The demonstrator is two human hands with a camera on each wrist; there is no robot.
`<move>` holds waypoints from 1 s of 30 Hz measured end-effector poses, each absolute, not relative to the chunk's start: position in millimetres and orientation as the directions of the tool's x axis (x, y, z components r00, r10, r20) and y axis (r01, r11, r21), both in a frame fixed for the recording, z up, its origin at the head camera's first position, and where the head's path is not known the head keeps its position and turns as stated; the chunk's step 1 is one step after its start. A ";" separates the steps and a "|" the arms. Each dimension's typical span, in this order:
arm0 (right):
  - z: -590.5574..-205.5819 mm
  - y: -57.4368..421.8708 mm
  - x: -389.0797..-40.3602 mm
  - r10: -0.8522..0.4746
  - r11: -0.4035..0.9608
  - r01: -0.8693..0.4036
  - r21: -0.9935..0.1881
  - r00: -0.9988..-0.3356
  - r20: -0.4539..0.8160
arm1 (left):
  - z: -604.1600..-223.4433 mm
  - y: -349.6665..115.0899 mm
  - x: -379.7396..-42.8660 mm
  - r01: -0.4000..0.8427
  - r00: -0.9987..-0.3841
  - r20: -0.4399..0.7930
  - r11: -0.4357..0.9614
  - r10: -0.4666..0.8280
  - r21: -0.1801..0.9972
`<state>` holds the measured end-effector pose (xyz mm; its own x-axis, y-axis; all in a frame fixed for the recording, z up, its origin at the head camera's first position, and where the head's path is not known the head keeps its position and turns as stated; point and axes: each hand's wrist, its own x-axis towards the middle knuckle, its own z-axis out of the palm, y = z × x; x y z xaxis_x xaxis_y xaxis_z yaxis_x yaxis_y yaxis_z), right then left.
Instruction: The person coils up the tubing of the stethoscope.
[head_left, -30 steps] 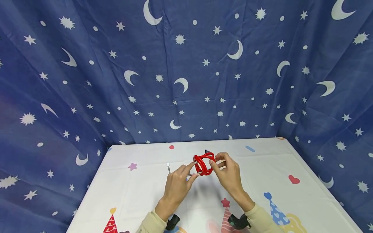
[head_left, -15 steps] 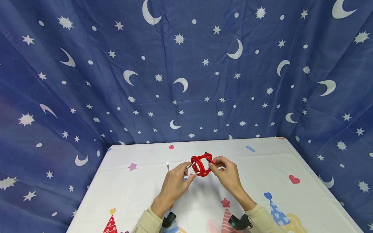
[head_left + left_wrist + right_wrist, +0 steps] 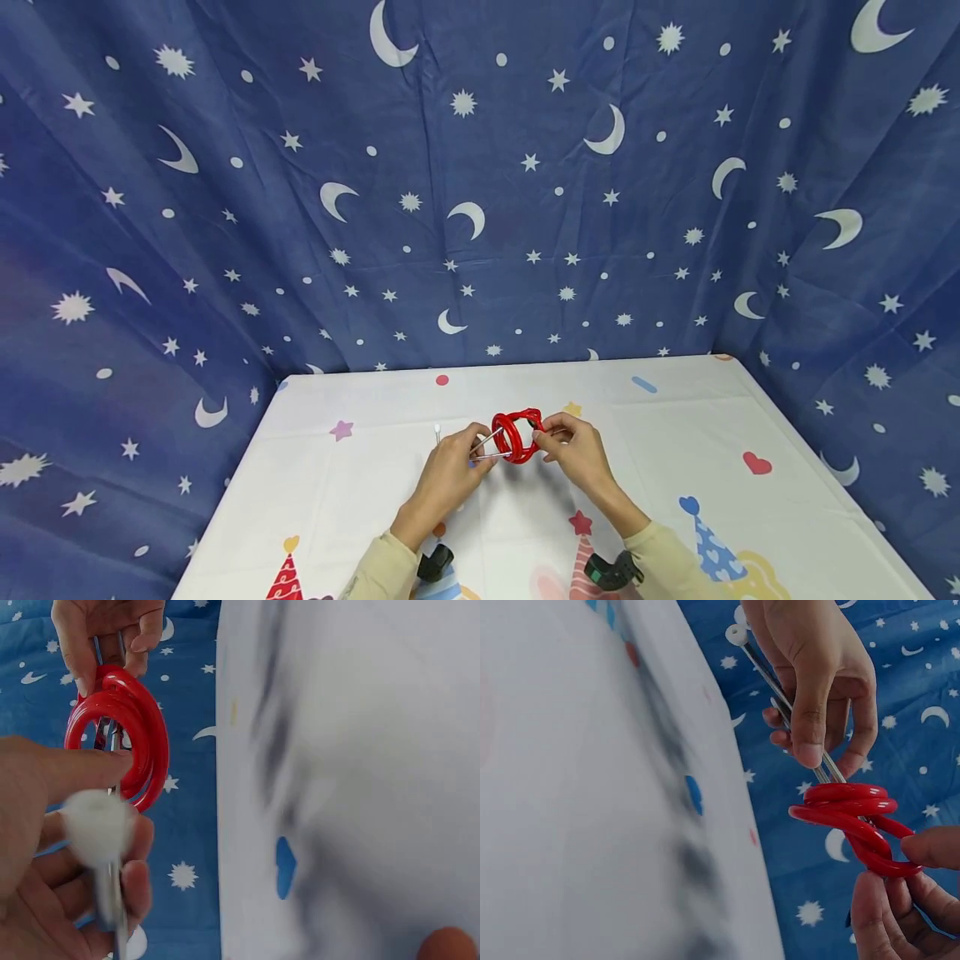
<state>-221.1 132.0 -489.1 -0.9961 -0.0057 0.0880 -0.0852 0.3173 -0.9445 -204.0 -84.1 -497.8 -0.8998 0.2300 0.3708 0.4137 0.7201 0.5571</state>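
Observation:
A glossy red coiled cable [image 3: 516, 442] is held just over the table, with loops around thin metal rods [image 3: 491, 456]. My left hand [image 3: 446, 475] pinches the rods to the left of the loops. A white rounded tip [image 3: 736, 634] caps a rod end behind that hand, and looms blurred in the left wrist view. With thumb and fingers, my right hand [image 3: 583, 454] grips the right end of the red cable [image 3: 885, 859]. In the right wrist view, a small dark piece shows below the right fingers; its kind is unclear. The rods' far ends are partly hidden by the cable and right hand.
Beneath both hands spreads a white table cover [image 3: 360, 492] printed with party hats, stars and hearts. A blue curtain [image 3: 510, 317] with moons and stars stands behind the table's back edge. Dark straps [image 3: 435, 564] sit at both wrists.
Both hands and the red cable have come down a little toward the table. The left fingers have drawn back from the loops, so more of the rods shows. The right hand keeps its grip.

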 end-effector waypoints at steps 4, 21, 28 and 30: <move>-497.4 131.3 -224.3 -0.013 0.316 -0.049 -0.947 -0.999 0.047 | -505.1 -85.6 -208.0 0.373 -0.921 0.324 0.734 0.217 0.568; -521.4 131.3 -232.3 -0.027 0.369 0.021 -0.929 -0.999 -0.033 | -531.5 -91.3 -218.1 0.316 -0.948 0.205 0.661 0.243 0.680; -526.8 132.2 -232.4 -0.049 0.397 0.040 -0.917 -0.997 -0.065 | -539.0 -92.6 -219.5 0.302 -0.951 0.159 0.675 0.267 0.673; -527.4 133.3 -232.3 -0.053 0.411 0.037 -0.911 -0.996 -0.065 | -539.6 -92.4 -220.1 0.302 -0.950 0.156 0.678 0.269 0.670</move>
